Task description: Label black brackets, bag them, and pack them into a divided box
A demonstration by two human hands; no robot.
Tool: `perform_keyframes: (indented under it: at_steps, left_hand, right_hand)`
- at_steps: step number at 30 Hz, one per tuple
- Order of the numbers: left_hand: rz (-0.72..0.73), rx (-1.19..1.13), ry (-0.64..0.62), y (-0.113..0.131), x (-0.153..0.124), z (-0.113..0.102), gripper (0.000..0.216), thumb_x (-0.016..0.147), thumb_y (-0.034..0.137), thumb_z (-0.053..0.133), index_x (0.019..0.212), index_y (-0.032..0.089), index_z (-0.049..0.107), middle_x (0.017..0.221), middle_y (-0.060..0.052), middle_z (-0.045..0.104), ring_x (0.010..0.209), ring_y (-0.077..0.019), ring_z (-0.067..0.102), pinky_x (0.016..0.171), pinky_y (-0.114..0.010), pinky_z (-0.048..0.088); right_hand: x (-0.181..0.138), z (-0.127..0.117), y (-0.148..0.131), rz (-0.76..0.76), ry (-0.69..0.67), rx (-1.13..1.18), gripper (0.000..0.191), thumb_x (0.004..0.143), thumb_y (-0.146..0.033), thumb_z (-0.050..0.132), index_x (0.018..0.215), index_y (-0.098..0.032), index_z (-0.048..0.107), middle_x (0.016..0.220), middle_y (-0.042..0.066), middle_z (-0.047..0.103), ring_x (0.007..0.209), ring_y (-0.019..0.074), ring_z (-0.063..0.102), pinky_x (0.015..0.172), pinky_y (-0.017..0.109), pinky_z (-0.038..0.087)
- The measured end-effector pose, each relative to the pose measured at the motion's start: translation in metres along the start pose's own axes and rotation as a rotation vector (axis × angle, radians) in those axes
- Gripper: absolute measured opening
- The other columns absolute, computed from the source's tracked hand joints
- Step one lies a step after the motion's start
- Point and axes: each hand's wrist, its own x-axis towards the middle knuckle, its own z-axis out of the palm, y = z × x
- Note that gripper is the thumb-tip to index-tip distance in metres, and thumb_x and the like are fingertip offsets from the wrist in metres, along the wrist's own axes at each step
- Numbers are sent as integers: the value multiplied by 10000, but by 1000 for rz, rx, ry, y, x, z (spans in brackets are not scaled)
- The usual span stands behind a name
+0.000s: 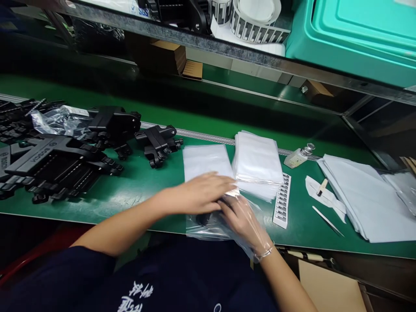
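Note:
A clear plastic bag [211,232] lies at the front edge of the green bench. A black plastic part [203,219] shows partly in it, mostly covered by my hands. From the left, my left hand [203,193] reaches across, fingers together and thumb below, pinching the bag over the part. My right hand [243,219] is under the clear film, which wraps it down to the wrist; its fingers curl at the black part. Just behind my hands are a stack of white bags [208,160] and a thicker stack of white bags [258,158].
Black plastic assemblies [61,160] pile up at the left, with one black assembly [158,143] apart. Right are a label strip [282,201], a small bottle [299,156], a brush [322,187], tweezers [328,221] and white sheets [370,195]. A metal shelf [195,41] overhangs, bearing a teal bin [351,56].

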Motion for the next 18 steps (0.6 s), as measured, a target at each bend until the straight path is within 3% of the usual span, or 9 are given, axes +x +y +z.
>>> perform_keyframes:
  at_steps: [2,4,5,8,10,11,13,15,18]
  left_hand:
    - [-198,20,-222,-18,-2,-17,483,811,308,645,1264,164,564,1244,-140,656,1161,-307,592,991,-410,425]
    - [-252,-109,-415,-32,-3,-20,437,716,312,706,1124,177,621,1001,-78,712,919,-267,658,794,-328,482]
    - [-258,-207,-442,-37,-4,-17,420,695,323,715,1079,178,625,934,-54,705,844,-242,654,722,-293,475]
    - [-359,-493,-206,-51,-14,1,484,724,385,685,1141,163,577,1038,-65,683,901,-228,643,731,-277,479]
    - [-457,-624,25,-54,-21,13,577,766,412,651,1261,156,503,1172,-100,651,1017,-246,631,828,-319,494]
    - [-499,-654,112,-54,-22,18,638,779,413,644,1329,159,447,1208,-111,639,1051,-249,625,867,-342,493]
    - [-561,-627,191,-47,-19,24,792,779,386,656,1454,178,298,1179,-105,652,1031,-242,638,890,-368,494]
    - [-581,-519,151,-34,-10,27,955,766,332,664,1536,206,113,1055,-63,686,911,-221,665,838,-364,509]
    - [-497,-356,28,-11,2,35,1048,775,301,626,1555,227,-70,938,-19,701,739,-198,668,717,-325,517]
  right_hand:
    - [5,-5,-9,-166,-31,-62,422,935,-127,492,1318,-287,572,1235,70,680,1141,253,644,1026,458,518]
    - [8,-10,-10,-304,-45,-109,390,951,-158,514,1324,-261,560,1241,92,681,1147,255,641,1067,485,476]
    - [9,-14,-7,-301,-12,-109,376,953,-219,545,1327,-261,553,1246,98,677,1158,268,633,1085,524,448]
    - [3,-30,13,89,300,9,453,934,-402,581,1361,-271,510,1305,117,628,1204,314,597,1057,604,440]
    - [-4,-42,22,390,616,87,448,961,-379,519,1395,-278,471,1330,119,586,1213,304,584,996,563,501]
    - [-6,-47,22,434,701,96,438,971,-349,493,1404,-295,458,1326,107,580,1206,289,585,975,532,522]
    - [-4,-52,13,313,631,57,441,958,-346,520,1396,-332,468,1310,86,585,1201,282,577,985,510,517]
    - [5,-54,0,128,345,9,469,920,-386,594,1373,-305,505,1313,100,589,1211,297,562,1011,500,498]
    - [17,-60,-5,145,171,63,372,918,-392,610,1235,-198,600,1159,124,645,1088,256,613,942,408,530]
